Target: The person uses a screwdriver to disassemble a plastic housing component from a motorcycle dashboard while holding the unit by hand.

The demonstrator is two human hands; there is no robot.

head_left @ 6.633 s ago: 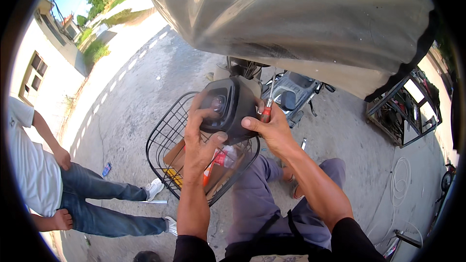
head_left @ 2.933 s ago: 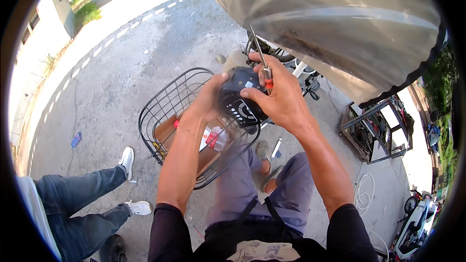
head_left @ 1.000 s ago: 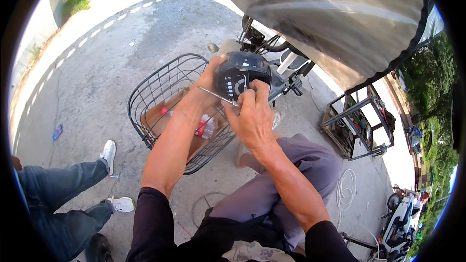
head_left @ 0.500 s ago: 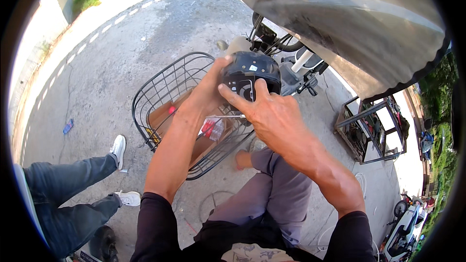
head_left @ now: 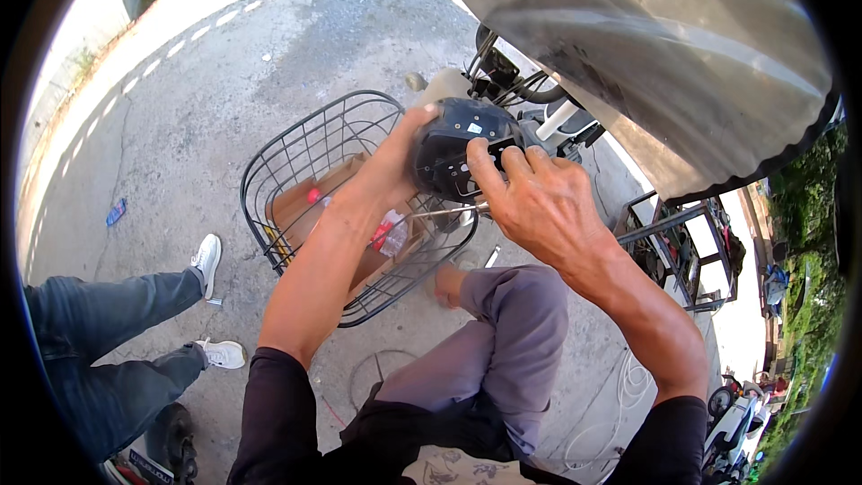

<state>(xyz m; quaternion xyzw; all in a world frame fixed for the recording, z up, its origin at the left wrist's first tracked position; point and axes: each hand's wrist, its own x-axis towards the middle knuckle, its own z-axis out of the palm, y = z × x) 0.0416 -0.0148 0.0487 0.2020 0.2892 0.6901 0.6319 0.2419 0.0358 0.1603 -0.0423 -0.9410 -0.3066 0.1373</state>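
Note:
A rounded black plastic housing [head_left: 449,137], which looks like the instrument or headlight shell of an electric scooter, sits at the handlebar end above the basket. My left hand [head_left: 406,151] grips its left side, thumb near the top edge. A dark glossy panel [head_left: 499,151] is pinched at its edge by my right hand [head_left: 544,202], tilted at the housing's right front. The thin metal shaft of a screwdriver [head_left: 440,213] sticks out leftward under my right hand. Its handle is hidden in the palm.
Below the housing is a black wire basket [head_left: 246,189] with a cardboard box [head_left: 292,208] and a plastic bottle [head_left: 391,232]. A grey rain cover [head_left: 646,45] hangs at upper right. Another person's legs [head_left: 135,314] stand left. A metal rack [head_left: 687,242] is at right.
My right hand has moved right, and the dark panel that lay against the housing has shifted right and tilted with it. My left hand keeps its grip.

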